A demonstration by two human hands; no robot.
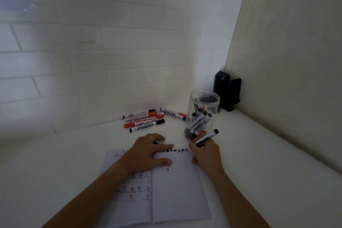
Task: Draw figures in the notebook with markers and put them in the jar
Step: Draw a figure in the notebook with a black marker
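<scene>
An open notebook (175,190) lies on the white table in front of me, with a row of small black figures along the top of its right page. My left hand (148,152) presses flat on the upper middle of the notebook, and something small and dark shows under its fingers. My right hand (203,152) grips a black marker (207,137) at the top right corner of the page, its tip down by the figures. A clear plastic jar (201,114) stands open just behind that hand, holding several markers.
Several red and black markers (144,119) lie in a loose pile near the wall, behind the notebook. Another marker (173,114) lies left of the jar. A black device (228,90) stands in the back right corner. Tiled wall behind, plain wall to the right.
</scene>
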